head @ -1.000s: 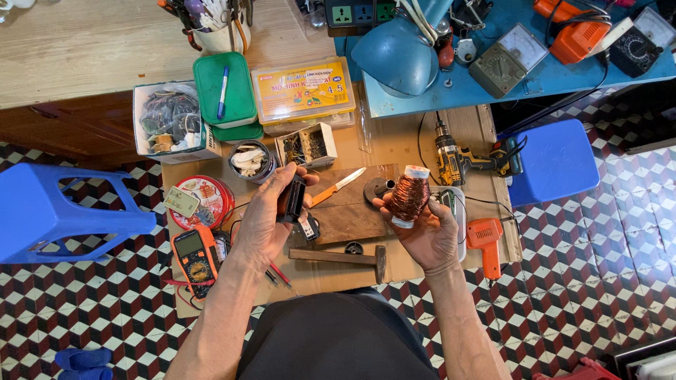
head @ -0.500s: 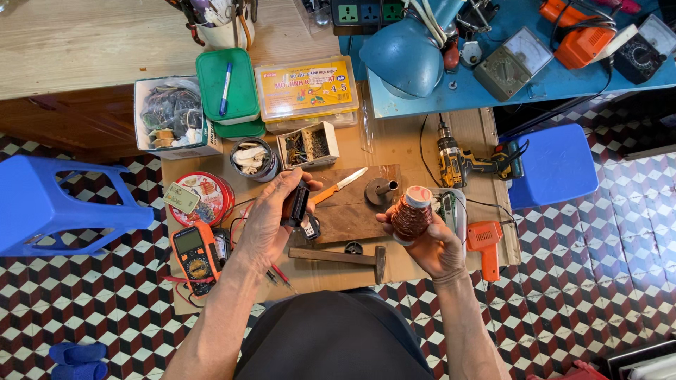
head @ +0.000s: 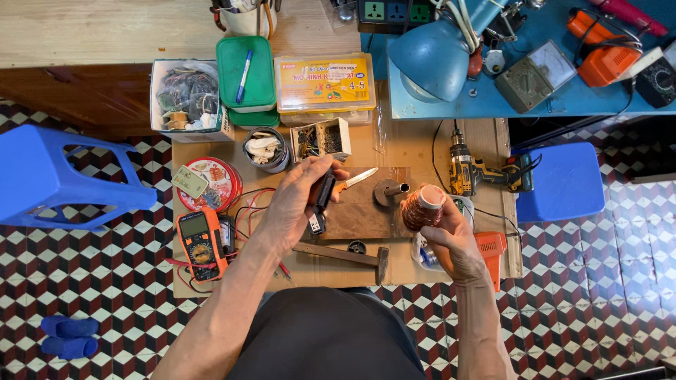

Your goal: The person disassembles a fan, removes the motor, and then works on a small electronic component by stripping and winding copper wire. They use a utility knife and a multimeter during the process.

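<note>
Over the low wooden work board (head: 422,151), the person's right hand (head: 451,243) is cupping a copper-wire coil (head: 422,206) from below, seemingly keeping its pale end tilted up and away for a clear look. Closed around 1 black cutter handle (head: 322,200), the left hand (head: 296,204) is holding it lengthwise, its blade (head: 358,179) pointing toward the coil but apart from it.

A copper-wire coil (head: 421,206), reddish with a pale end cap, is held tilted just right of the wooden block (head: 359,211); a black knife handle (head: 320,200) stands over the block's left edge.
</note>
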